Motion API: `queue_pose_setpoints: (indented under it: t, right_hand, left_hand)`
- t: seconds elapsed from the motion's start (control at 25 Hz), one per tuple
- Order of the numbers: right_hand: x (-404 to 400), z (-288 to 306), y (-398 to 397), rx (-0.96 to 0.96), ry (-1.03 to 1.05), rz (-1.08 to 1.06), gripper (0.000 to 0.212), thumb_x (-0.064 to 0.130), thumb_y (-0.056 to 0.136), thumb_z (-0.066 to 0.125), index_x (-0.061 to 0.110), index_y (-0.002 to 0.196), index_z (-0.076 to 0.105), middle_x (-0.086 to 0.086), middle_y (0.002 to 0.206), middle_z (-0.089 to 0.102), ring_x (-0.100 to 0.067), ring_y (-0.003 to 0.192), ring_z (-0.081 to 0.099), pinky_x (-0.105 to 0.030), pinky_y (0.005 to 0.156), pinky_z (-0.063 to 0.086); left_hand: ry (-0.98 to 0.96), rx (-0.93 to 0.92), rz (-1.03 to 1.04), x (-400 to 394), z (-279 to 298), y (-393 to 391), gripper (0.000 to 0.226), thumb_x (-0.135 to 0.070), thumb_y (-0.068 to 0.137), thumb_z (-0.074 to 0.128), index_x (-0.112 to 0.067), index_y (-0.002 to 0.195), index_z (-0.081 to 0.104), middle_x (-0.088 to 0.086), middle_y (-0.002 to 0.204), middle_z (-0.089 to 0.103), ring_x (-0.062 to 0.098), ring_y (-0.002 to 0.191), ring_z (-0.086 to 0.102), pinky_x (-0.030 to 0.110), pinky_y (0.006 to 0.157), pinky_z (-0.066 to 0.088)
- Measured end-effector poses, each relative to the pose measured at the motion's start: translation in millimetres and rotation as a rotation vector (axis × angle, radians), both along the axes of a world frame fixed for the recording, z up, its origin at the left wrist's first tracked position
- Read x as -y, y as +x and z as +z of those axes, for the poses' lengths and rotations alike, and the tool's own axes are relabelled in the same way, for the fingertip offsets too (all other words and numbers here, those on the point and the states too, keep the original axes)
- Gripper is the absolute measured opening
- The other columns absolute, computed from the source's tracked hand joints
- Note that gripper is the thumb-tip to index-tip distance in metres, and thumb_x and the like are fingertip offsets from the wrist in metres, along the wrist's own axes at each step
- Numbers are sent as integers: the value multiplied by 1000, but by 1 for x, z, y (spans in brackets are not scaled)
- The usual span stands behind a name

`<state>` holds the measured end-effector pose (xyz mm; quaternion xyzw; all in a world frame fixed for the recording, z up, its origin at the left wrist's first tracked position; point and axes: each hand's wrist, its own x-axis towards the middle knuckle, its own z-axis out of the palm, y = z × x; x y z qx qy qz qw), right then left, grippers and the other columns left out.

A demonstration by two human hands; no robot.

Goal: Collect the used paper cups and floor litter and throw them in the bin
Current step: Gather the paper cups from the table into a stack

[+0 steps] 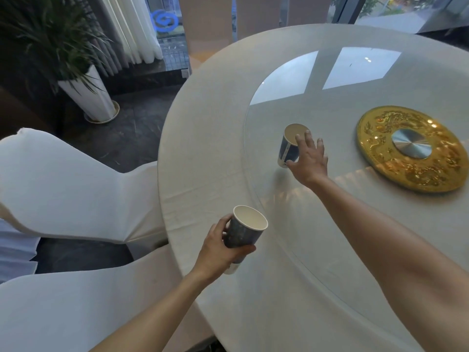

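My left hand (220, 247) is closed around a dark blue paper cup (245, 231), white inside, held upright over the near edge of the round table (208, 153). A second blue-and-white paper cup (288, 148) stands on the table's glass turntable (317, 102), its brownish opening tilted towards me. My right hand (308, 158) reaches out to that cup: fingers over its rim, thumb against its lower side. The cup's base still meets the glass. No bin and no floor litter are in view.
A gold ornamental disc (408, 148) with a silver centre lies on the glass to the right. Two white-covered chairs (66, 189) stand at the table's left side. A potted plant in a white vase (88, 97) stands on the dark floor near the window.
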<state>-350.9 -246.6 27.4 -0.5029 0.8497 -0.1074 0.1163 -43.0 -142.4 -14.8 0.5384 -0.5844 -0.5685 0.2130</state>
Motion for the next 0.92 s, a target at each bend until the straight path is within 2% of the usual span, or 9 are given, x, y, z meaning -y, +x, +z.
queue_pose_setpoints:
  t: [0.08,0.12,0.24,0.4,0.52,0.56,0.76,0.92]
  right_hand:
    - [7,-8,-1,-8,46,-6,57,28,95,64,22,147,42,-5,168,20,-45,153,12,-58,118,23]
    - [10,-13,-1,-3,59,-14,48,25,95,62,19,141,48,-9,163,29,-46,148,21,-56,114,29]
    - [8,-22,1,57,49,-46,25,16,97,52,5,117,64,-19,133,54,-44,119,49,-45,92,45]
    - [-18,-20,7,108,-77,-32,20,14,98,52,0,94,65,-19,110,63,-42,104,56,-40,78,48]
    - [-42,-7,4,155,-143,2,18,16,96,58,2,92,68,-14,106,66,-37,96,60,-42,76,52]
    - [-49,1,3,169,-163,13,17,17,96,60,4,93,69,-13,106,66,-34,94,61,-41,75,52]
    - [-98,50,-2,162,-336,0,13,19,95,65,8,96,71,-9,105,69,-28,88,62,-39,72,52]
    - [-140,87,0,176,-477,-67,12,22,95,65,10,95,70,-6,101,71,-25,86,65,-49,74,58]
  left_hand:
    - [0,16,-7,0,-2,2,85,-43,56,96,-58,128,54,-12,123,60,7,111,64,39,93,60]
    - [-1,23,-10,0,-3,4,85,-43,57,95,-58,129,53,-14,124,60,6,112,64,39,93,60]
    - [-17,61,-23,4,-6,10,85,-45,57,94,-56,131,53,-14,124,60,6,112,63,39,93,59]
    - [-42,95,-66,16,-3,7,84,-46,58,94,-55,131,52,-15,124,59,6,113,62,34,92,58]
    - [-85,113,-140,25,7,-10,85,-35,66,93,-45,139,50,-9,123,56,9,114,58,17,85,49]
    - [-103,127,-167,29,10,-17,86,-32,69,93,-41,142,48,-5,124,54,11,114,57,16,85,47]
    - [-223,177,-259,45,34,-57,92,-34,70,92,-31,148,44,1,132,57,21,120,58,41,98,57]
    - [-278,213,-363,43,46,-80,92,-34,69,90,-29,148,44,1,133,60,22,120,59,43,98,56]
